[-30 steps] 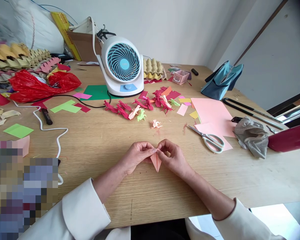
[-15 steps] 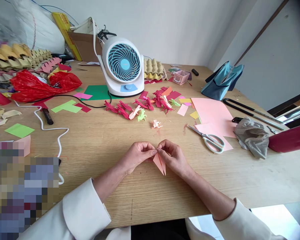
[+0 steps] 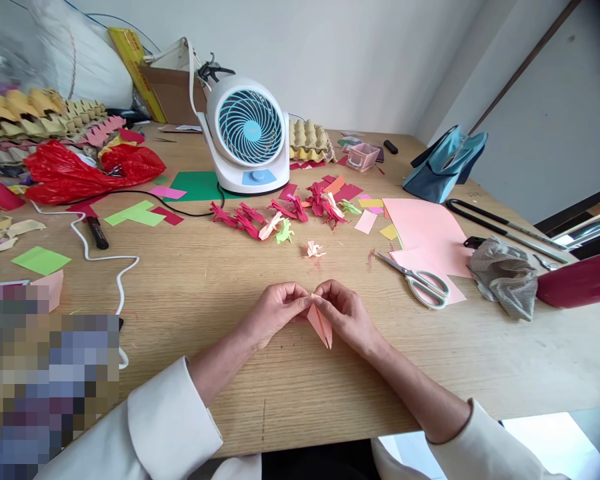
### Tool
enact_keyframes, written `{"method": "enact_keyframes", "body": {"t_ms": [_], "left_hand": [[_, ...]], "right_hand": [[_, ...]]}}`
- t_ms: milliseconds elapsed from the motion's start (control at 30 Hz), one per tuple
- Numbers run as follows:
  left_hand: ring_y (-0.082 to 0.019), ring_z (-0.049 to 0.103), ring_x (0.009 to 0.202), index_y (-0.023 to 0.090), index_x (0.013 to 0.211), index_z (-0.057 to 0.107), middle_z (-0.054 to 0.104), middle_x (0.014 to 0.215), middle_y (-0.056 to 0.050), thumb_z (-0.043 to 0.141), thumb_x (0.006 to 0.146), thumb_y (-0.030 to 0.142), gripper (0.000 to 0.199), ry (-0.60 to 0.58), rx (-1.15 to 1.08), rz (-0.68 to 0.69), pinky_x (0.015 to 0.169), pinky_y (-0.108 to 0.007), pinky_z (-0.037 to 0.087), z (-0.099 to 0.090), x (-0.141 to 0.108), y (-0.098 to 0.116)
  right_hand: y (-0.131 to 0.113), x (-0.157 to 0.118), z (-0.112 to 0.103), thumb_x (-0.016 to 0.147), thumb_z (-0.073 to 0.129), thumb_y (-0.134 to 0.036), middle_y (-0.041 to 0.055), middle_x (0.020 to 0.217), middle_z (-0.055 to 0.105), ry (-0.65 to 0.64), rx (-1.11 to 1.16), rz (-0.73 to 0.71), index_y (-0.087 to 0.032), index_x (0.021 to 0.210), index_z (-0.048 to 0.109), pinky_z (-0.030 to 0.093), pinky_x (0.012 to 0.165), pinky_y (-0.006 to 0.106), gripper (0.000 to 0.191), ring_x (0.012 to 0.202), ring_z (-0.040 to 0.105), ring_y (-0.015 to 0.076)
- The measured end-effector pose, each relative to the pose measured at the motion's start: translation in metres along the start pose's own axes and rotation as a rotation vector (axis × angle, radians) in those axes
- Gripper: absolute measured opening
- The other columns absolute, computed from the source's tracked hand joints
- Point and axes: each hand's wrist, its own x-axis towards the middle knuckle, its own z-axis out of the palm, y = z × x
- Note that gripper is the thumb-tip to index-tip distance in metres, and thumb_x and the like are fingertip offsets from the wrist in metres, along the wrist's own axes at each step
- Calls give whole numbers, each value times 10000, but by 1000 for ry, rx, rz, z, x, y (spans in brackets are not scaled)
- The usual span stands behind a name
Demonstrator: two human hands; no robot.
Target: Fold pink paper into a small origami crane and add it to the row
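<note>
Between my two hands is a folded piece of pink paper (image 3: 321,325), its split points hanging down toward me. My left hand (image 3: 283,308) pinches its upper end with thumb and forefinger. Close against it, my right hand (image 3: 346,312) pinches the same end from the other side; the fingertips nearly meet and hide the top fold. Beyond my hands lies a small pale pink folded paper figure (image 3: 313,249). Farther back, several red folded figures (image 3: 247,220) sit in a loose row with a light green one (image 3: 284,231).
White-handled scissors (image 3: 425,287) lie at right on pink paper sheets (image 3: 425,227). A white fan (image 3: 253,133) stands at the back. At left are a white cable (image 3: 120,280), a black marker (image 3: 97,233) and a red plastic bag (image 3: 65,173). A grey cloth (image 3: 505,273) rests far right.
The folded paper's upper tip shows a little more between my fingers, and its body looks slightly narrower. Both hands stay nearly in place; the view has shifted very slightly.
</note>
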Motion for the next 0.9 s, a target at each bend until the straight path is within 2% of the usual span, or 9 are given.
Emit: {"method": "enact_keyframes", "body": {"t_ms": [133, 333, 500, 700, 800, 900], "left_hand": [[-113, 591, 684, 137, 732, 590, 648, 714, -4, 773, 717, 499, 406, 59, 16, 49, 667, -241, 488, 3, -2, 1], [-151, 628, 783, 145, 800, 623, 674, 813, -31, 728, 749, 533, 405, 69, 43, -3, 674, -259, 528, 3, -3, 5], [-144, 603, 748, 138, 778, 641, 630, 766, -18, 736, 730, 538, 414, 91, 56, 28, 654, -256, 529, 2, -4, 7], [-125, 568, 674, 138, 742, 633, 626, 716, -10, 750, 724, 462, 345, 95, 104, 108, 645, -247, 494, 2, -1, 5], [-127, 555, 655, 152, 749, 607, 611, 709, -2, 687, 785, 453, 314, 79, 177, 130, 635, -250, 476, 1, 0, 1], [-128, 521, 646, 174, 733, 563, 569, 682, 12, 598, 863, 405, 268, 110, 377, 241, 618, -238, 430, 1, 0, -4]], "right_hand": [[4, 1, 1, 873, 607, -438, -10, 696, 545, -10, -64, 21, -169, 832, 570, 359, 546, 232, 275, 612, 467, 114], [7, 2, 0, 861, 603, -403, -35, 661, 477, -15, -98, 47, -163, 799, 569, 300, 521, 225, 251, 581, 394, 96], [4, 1, -1, 845, 607, -390, -44, 645, 457, -19, -91, 53, -171, 793, 561, 289, 523, 228, 231, 573, 383, 97], [3, 1, 0, 839, 613, -364, -39, 649, 466, -18, -123, 44, -170, 781, 568, 295, 527, 228, 208, 581, 386, 99], [3, 1, 0, 840, 615, -383, -36, 650, 474, -17, -139, 42, -170, 778, 570, 301, 532, 229, 227, 583, 391, 100], [2, 1, 1, 845, 610, -403, -34, 657, 482, -19, -136, 40, -168, 788, 572, 308, 536, 229, 245, 586, 394, 101]]}}
